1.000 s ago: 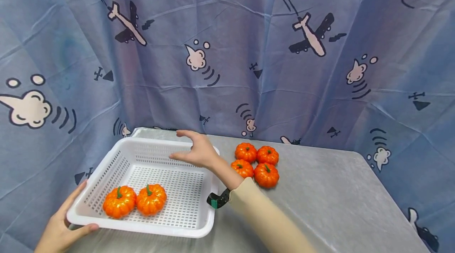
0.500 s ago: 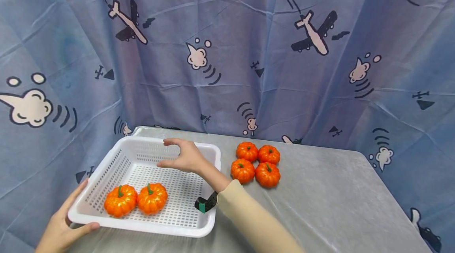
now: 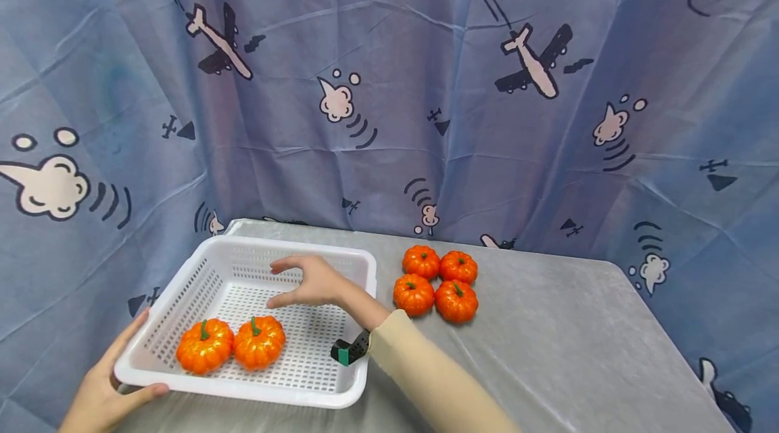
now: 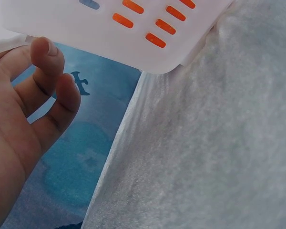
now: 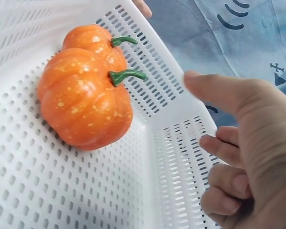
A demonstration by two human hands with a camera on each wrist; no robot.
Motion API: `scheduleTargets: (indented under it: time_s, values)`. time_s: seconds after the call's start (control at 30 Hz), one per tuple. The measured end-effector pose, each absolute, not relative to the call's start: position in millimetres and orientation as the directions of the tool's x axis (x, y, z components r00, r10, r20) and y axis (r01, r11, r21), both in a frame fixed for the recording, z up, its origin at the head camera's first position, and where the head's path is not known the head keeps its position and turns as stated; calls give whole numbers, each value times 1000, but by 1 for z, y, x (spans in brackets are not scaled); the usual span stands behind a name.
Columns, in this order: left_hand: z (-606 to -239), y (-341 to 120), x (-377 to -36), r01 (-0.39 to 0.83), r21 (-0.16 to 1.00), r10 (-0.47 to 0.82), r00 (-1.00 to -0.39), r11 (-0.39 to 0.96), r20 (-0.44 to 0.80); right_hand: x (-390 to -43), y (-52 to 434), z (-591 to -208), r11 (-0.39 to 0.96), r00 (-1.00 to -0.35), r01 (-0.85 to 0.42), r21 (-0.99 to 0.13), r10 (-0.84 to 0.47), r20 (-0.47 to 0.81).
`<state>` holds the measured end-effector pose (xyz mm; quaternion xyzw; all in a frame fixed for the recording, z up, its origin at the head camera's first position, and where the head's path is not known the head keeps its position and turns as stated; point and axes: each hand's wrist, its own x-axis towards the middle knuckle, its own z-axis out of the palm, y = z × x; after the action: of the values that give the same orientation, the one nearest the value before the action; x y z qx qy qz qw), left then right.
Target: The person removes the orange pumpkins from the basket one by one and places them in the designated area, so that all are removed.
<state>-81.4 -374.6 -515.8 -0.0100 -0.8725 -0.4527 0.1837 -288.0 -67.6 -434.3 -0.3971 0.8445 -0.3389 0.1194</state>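
A white plastic basket [image 3: 316,397] with slotted walls stands on the left of the table. Two orange toy pumpkins [image 3: 205,346] [image 5: 86,102] with green stems sit side by side in its front left part. My left hand [image 3: 106,379] grips the basket's front left corner, thumb at the front rim and fingers along the left side; in the left wrist view these fingers [image 4: 55,105] are curled beside the wall. Over the basket's inside, behind and right of the pumpkins, is my right hand [image 3: 313,282], thumb and fingers spread apart, holding nothing.
Several more orange pumpkins [image 3: 458,301] stand in a cluster on the grey-covered table [image 3: 548,325], right of the basket. A blue patterned curtain [image 3: 389,81] hangs behind and at the sides. The right wrist wears a black strap [image 3: 359,346].
My right hand has moved left and a little nearer, from over the basket's back right rim to over its inside. The left hand, basket and pumpkins have stayed put.
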Motion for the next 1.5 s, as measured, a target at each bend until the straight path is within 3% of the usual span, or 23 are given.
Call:
scheduleTargets:
  time_s: [0.3, 0.4, 0.7, 1.03, 1.5]
  values:
    - [-515, -376, -82, 163, 786, -153, -938, 596, 311, -288, -70, -442, 409, -453, -684, -604, -887, -88]
    - [-515, -376, -81, 173, 789, -151, -936, 590, 318, -286, -71, -444, 410, -412, -711, -571, -901, -134]
    - [-516, -376, -80, 142, 794, -168, -941, 591, 293, -285, -73, -448, 445, -388, -733, -514, -895, -221]
    - [-515, -376, -80, 163, 791, -154, -939, 589, 309, -284, -76, -452, 418, -336, -725, -547, -908, -248]
    - [-515, -375, -81, 190, 795, -146, -933, 576, 329, -280, -81, -452, 440, -337, -725, -531, -898, -284]
